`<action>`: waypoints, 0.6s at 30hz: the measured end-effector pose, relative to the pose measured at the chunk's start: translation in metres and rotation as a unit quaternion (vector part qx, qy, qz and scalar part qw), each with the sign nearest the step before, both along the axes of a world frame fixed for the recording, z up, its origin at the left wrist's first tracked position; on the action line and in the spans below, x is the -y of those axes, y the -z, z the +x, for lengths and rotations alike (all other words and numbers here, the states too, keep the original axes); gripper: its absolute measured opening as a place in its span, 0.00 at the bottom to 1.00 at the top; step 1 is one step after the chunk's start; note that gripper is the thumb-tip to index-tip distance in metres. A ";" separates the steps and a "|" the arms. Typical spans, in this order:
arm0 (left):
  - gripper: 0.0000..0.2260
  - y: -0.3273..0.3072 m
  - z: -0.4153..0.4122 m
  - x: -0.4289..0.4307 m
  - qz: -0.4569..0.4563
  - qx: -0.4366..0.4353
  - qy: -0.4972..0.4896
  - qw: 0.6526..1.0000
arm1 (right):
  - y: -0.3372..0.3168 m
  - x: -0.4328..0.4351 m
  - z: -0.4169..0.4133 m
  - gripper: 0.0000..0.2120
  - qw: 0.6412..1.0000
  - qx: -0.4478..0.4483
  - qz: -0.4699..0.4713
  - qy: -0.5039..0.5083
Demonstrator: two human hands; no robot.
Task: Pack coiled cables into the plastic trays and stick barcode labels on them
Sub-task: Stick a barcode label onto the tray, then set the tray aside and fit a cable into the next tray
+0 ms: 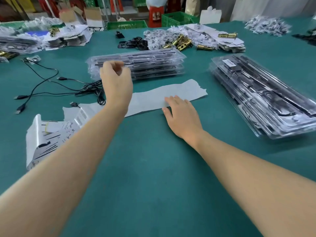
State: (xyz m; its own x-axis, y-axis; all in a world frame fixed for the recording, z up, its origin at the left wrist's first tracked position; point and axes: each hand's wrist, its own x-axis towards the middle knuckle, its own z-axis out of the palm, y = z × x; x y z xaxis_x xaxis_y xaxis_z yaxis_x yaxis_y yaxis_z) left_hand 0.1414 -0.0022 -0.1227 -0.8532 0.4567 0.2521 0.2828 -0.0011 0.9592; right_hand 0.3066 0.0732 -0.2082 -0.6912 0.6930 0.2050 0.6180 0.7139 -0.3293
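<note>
Green felt covers the worktop (153, 168), and beyond its far edge stand green crates (176, 18) and cardboard boxes. Near the middle, towards the far edge, lies a stack of clear plastic trays (150, 65) with dark contents. A second stack of trays (263, 100) lies along the right edge, with a barcode label (228, 62) stuck on its top tray at the far end. Loose black cables (51, 82) sprawl towards the left edge, uncoiled, their plugs lying apart on the felt. A long pale label backing strip (153, 98) runs across the middle, between the cables and the right-hand stack. The right hand (181, 115) lies flat with straight fingers, its fingertips (171, 100) resting on the near edge of the strip. The left hand (116, 79) is raised just in front of the middle stack with fingers curled towards the thumb; blur hides whether it pinches anything. Towards the left edge lies a crumpled printed sheet (44, 137). Brass latch parts (181, 42) and heaps of small bags lie along the far edge.
</note>
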 end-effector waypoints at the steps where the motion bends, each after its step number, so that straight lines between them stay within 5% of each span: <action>1: 0.07 -0.005 -0.016 -0.008 -0.036 -0.058 -0.019 0.997 | 0.000 -0.001 0.001 0.17 1.000 -0.007 0.002 0.008; 6: 0.24 -0.015 -0.077 -0.043 -0.291 -0.361 -0.004 0.886 | 0.001 0.001 -0.001 0.14 0.999 -0.037 0.025 0.026; 11: 0.37 -0.004 -0.107 -0.073 -0.423 -0.450 0.100 0.780 | 0.002 0.001 -0.001 0.24 1.000 -0.009 0.013 0.027; 18: 0.20 0.009 -0.126 -0.079 -0.431 -0.537 0.074 0.722 | 0.005 0.000 -0.003 0.26 1.000 -0.005 0.011 0.029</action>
